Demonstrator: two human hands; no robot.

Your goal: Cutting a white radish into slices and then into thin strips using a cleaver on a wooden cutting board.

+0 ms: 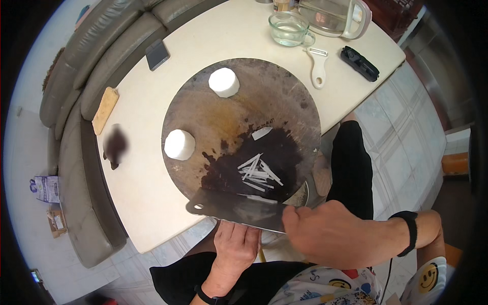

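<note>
My right hand (pixel 335 234) grips a wide-bladed cleaver (pixel 217 202) at the near edge of a round wooden chopping board (pixel 198 103). The blade lies across that edge, its holed corner to the left. Below the blade is my left hand (pixel 238 244), fingertips hidden by the steel; whether it holds anything is hidden too. Thin white vegetable strips (pixel 257 173) lie in a loose pile on a dark wet patch, with a flat white slice (pixel 262 133) beyond them. Two thick white chunks, possibly radish, sit apart: one chunk (pixel 224 82) at the far side, another chunk (pixel 180 145) at the left.
On the cream table (pixel 145 206), a peeler (pixel 318 68), a glass cup (pixel 289 30), a pitcher (pixel 324 17) and a black object (pixel 359 63) stand or lie at far right. A phone-like slab (pixel 157 54) and yellowish block (pixel 105 110) lie left. A sofa (pixel 76 179) curves behind.
</note>
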